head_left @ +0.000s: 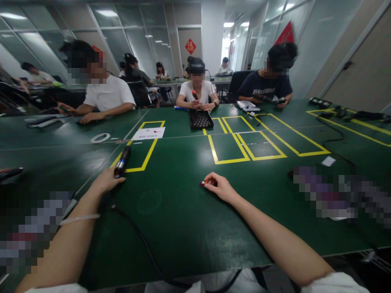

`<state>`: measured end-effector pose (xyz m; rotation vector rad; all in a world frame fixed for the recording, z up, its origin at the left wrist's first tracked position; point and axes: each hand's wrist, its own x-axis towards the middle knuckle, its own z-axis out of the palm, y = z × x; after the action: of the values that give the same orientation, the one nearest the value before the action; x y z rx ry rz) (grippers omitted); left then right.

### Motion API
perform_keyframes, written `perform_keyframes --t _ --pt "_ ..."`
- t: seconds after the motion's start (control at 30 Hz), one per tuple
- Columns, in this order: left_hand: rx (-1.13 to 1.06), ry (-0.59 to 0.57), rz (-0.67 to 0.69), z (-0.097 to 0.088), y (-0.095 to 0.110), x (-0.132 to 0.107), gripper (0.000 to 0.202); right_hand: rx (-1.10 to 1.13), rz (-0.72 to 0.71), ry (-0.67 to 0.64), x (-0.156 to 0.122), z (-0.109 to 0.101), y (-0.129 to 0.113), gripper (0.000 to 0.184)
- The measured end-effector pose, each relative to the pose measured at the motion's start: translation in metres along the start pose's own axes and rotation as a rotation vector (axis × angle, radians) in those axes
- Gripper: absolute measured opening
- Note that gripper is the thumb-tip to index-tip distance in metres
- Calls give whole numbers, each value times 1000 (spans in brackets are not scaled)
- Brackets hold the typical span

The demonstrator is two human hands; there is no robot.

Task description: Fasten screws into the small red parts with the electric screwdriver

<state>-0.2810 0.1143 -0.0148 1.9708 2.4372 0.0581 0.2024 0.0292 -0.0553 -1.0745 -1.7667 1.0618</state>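
My left hand (105, 180) is closed round the near end of a black cylindrical tool (122, 159) with a silver and blue band. The tool points away from me, over the left edge of a yellow taped rectangle (143, 165); its exact kind does not show. Closer to the middle, my right hand (220, 187) pinches a small red piece (203, 183) between thumb and fingertips, just above the green table (180, 232). The fingers hide most of that piece.
White paper (149, 133) and a tape roll (100, 138) lie at the left. A black tray (200, 119) stands before the person opposite. Other people sit left and right across the table. A black cable (142, 238) runs beneath my arms.
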Motion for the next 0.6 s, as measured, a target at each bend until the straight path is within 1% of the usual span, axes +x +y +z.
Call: perform_keyframes --t 0.1,0.2,0.27,0.43,0.6 --pt "49 -72 12 2 7 -2 59 2 0 -2 0 1 0 15" --pt "51 -50 -3 4 22 -9 65 -11 0 -2 0 1 0 16" --pt "51 -22 1 6 35 -15 64 -15 -5 -2 0 1 0 16" --pt "22 29 62 7 78 -39 62 5 -6 3 1 1 0 16" --pt "-24 46 178 8 129 -65 65 40 11 18 2 2 1 18"
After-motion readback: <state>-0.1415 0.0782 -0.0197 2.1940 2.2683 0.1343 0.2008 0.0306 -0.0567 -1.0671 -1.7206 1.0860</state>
